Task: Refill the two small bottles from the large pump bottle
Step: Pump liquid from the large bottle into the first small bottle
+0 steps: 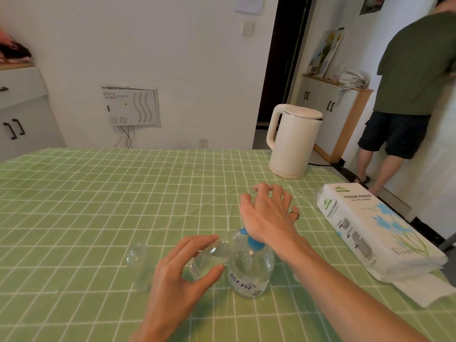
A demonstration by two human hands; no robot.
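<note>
Green checked tablecloth (98,193) covers the table in the head view, with white walls and cupboards behind. A cream kettle (291,141) stands beyond the right fingertips, a tissue pack (370,230) lies out past the right little finger, and another person (414,70) stands at the far right. The left hand (177,275) pinches the tilted small bottle (212,255) between thumb and curled fingers. Its mouth appears to meet the spout of the large pump bottle (249,275), which stands just past those fingertips. The right hand (267,213) holds nothing: its fingers are spread and loosely bent in the air, while the heel of the hand rests on the blue pump head (254,243). The second small bottle (139,262) stands upright on the cloth, just beside the back of the left hand. Both small bottles look thin, clear and light, so they would tip easily and could turn slick if liquid runs down them. A grip round the middle, near the shoulder, should steady the mouth. The large bottle looks partly full and heavy enough to stand firm when pressed straight down.
</note>
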